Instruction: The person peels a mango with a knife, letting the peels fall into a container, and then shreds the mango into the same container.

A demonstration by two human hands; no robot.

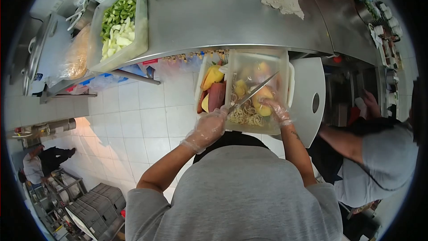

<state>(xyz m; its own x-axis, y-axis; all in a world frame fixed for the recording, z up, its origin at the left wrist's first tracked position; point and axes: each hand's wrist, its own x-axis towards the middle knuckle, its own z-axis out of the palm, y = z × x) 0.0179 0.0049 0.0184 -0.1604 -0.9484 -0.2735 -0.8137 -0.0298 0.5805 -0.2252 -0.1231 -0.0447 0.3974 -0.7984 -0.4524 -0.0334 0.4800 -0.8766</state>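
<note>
The yellow piece sits in the translucent tub, gripped by the right hand's curled fingers, apparently for cutting, as the left hand clenches the knife, calling for fingertips clear of its edge.

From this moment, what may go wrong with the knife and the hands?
The knife in the left hand points across the tub, near the right hand on the yellow piece; a slip might cut through the thin glove. A co-worker is close on the right, so a bump might jolt the arm.
</note>
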